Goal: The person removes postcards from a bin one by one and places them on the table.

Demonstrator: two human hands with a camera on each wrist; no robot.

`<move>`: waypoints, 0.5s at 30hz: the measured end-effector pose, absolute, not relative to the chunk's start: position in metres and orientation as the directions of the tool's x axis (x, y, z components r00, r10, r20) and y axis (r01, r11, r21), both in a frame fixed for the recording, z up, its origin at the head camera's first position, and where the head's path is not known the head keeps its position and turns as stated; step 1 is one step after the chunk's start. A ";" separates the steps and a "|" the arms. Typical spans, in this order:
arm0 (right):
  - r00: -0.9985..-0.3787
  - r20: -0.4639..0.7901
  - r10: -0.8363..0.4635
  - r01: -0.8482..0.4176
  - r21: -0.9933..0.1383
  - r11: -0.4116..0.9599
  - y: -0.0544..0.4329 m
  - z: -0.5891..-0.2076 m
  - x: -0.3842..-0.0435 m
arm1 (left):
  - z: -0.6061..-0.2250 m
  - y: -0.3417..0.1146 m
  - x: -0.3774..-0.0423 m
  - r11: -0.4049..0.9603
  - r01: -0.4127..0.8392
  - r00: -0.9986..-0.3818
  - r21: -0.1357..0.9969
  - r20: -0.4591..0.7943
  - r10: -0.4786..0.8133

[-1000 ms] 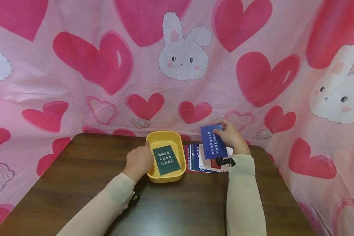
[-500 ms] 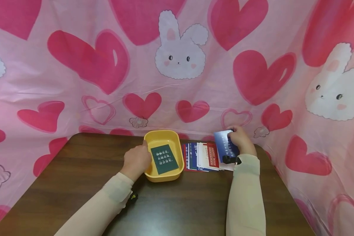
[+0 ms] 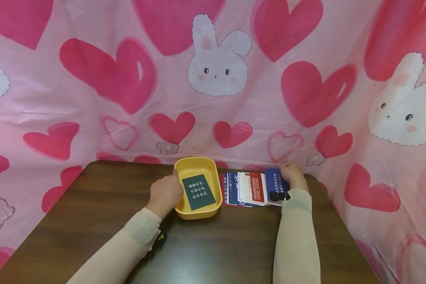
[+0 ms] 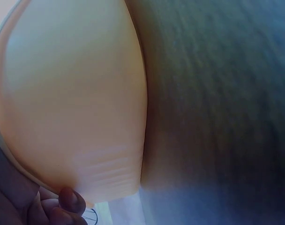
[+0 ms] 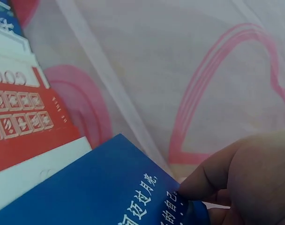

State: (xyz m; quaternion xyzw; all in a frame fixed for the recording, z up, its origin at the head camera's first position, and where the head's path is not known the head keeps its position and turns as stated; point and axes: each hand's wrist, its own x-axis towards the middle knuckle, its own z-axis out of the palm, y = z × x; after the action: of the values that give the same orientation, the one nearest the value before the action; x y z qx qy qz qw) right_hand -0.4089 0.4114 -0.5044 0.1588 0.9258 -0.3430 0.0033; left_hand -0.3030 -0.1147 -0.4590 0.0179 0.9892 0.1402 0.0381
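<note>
My left hand [image 3: 165, 193] holds the left rim of a yellow plastic tray [image 3: 198, 215]. In the left wrist view its curled fingers [image 4: 70, 201] show at the edge of the tray's wall [image 4: 77, 103]. Inside the tray lies a dark green card [image 3: 198, 192] with white writing. My right hand [image 3: 295, 177] pinches the far right edge of a blue card [image 3: 274, 180] with white writing, thumb on its face in the right wrist view. This card is at the right end of a row of overlapping cards, over a white one [image 5: 44, 173].
The overlapping row, with a red-and-white card [image 3: 257, 187] and blue and red ones [image 3: 230, 189], lies right of the tray. A pink heart-patterned cloth [image 3: 213, 106] hangs behind the brown wooden table [image 3: 213, 252]. Black wrist devices [image 3: 279, 196] sit by both cuffs.
My right hand has moved right and down, bringing the blue card from above the row to its right end and uncovering the red-and-white card. The left hand stays at the tray.
</note>
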 end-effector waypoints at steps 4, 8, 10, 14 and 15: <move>-0.951 -0.127 0.280 0.298 -0.606 0.737 0.419 -0.521 -0.418 | -0.459 -0.115 -0.302 0.959 0.024 -0.996 0.283 -0.075 0.047; -0.966 -0.069 0.250 0.246 -0.545 0.802 0.412 -0.524 -0.414 | -0.459 -0.115 -0.302 0.958 0.017 -0.997 0.285 -0.073 0.040; -0.970 -0.044 0.240 0.229 -0.510 0.829 0.406 -0.521 -0.410 | -0.459 -0.114 -0.302 0.960 0.021 -0.997 0.281 -0.067 0.041; -0.971 -0.054 0.233 0.228 -0.502 0.834 0.394 -0.514 -0.401 | -0.461 -0.114 -0.302 0.964 0.030 -0.997 0.264 -0.055 0.046; -0.971 -0.061 0.231 0.230 -0.500 0.835 0.392 -0.513 -0.400 | -0.461 -0.114 -0.302 0.965 0.031 -0.997 0.261 -0.054 0.047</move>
State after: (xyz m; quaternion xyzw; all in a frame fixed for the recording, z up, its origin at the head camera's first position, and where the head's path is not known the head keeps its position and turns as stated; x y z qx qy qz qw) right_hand -0.3998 0.3924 -0.5135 0.1202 0.9578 -0.2611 -0.0012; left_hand -0.3024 -0.1142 -0.4608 0.0196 0.9907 0.1309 0.0300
